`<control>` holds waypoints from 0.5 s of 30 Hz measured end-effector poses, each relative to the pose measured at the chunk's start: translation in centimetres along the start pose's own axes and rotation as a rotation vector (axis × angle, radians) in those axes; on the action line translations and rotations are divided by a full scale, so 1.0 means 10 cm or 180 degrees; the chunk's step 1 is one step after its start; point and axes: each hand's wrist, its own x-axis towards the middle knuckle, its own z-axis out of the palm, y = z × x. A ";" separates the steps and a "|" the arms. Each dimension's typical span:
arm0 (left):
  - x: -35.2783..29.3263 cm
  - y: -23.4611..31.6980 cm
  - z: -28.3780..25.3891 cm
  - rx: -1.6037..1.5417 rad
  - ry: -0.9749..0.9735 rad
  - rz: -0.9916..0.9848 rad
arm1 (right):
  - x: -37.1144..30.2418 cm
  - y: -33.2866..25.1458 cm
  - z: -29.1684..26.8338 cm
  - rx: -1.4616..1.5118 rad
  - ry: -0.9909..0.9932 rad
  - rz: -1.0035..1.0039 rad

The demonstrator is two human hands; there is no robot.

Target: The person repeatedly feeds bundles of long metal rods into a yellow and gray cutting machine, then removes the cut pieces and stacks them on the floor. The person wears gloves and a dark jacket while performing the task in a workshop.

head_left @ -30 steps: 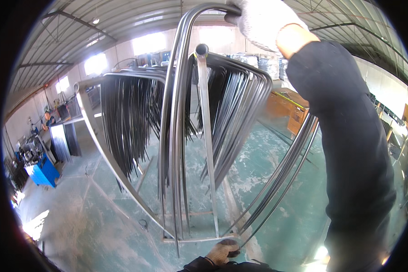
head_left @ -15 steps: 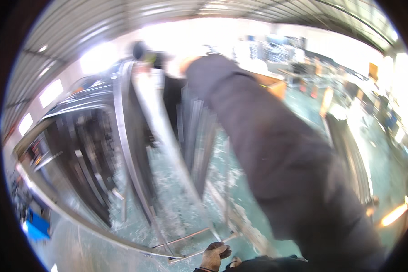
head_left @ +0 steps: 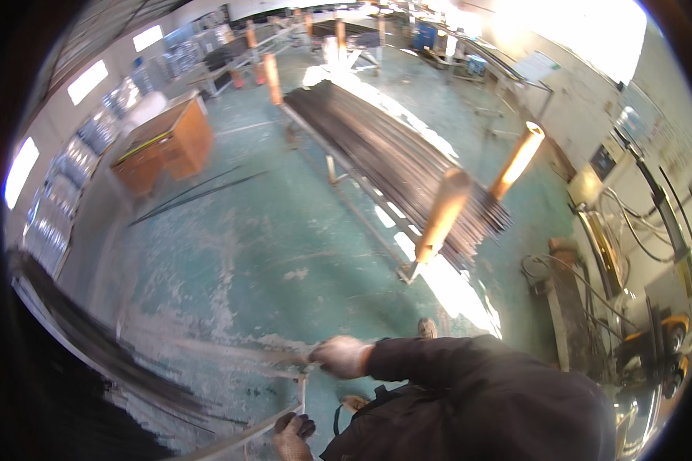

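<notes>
My left hand (head_left: 294, 436), in a glove with dark fingertips, is at the lower edge with its fingers curled. It is against the end of a pale metal bar (head_left: 246, 439); I cannot make out what lies inside the fingers. My right hand (head_left: 343, 356), in a light glove and dark sleeve, is ahead and to the right of the left, smeared by motion. A faint blurred strip (head_left: 238, 353) runs leftward from beside its fingertips; whether the hand grips it cannot be seen. A short pale metal piece (head_left: 302, 393) stands between the two hands.
Dark long bars (head_left: 92, 338) lie in a curved stack at left. A rack of long dark profiles (head_left: 377, 138) with orange posts (head_left: 442, 219) stands ahead. An orange-brown bin (head_left: 169, 146) is far left, with thin rods (head_left: 200, 196) on the floor. Machinery with hoses (head_left: 630, 292) lines the right.
My view has swung to the right, away from the standing frames. My right arm, outstretched far ahead before, is now drawn in close to my left hand.
</notes>
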 end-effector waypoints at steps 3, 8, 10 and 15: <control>0.17 0.37 1.08 0.0163 -0.0308 0.0287 | -1.25 1.36 -0.41 0.0032 0.0751 0.1436; 0.21 1.10 4.01 0.0975 -0.0712 0.1399 | -2.89 3.56 -1.20 0.0380 0.1995 0.2858; 0.22 1.26 5.28 0.1111 -0.0870 0.1848 | -3.34 4.41 -1.55 -0.0034 0.2312 0.3047; 0.25 1.10 7.66 0.1797 -0.1467 0.2681 | -3.91 6.07 -2.27 -0.0426 0.1455 0.4286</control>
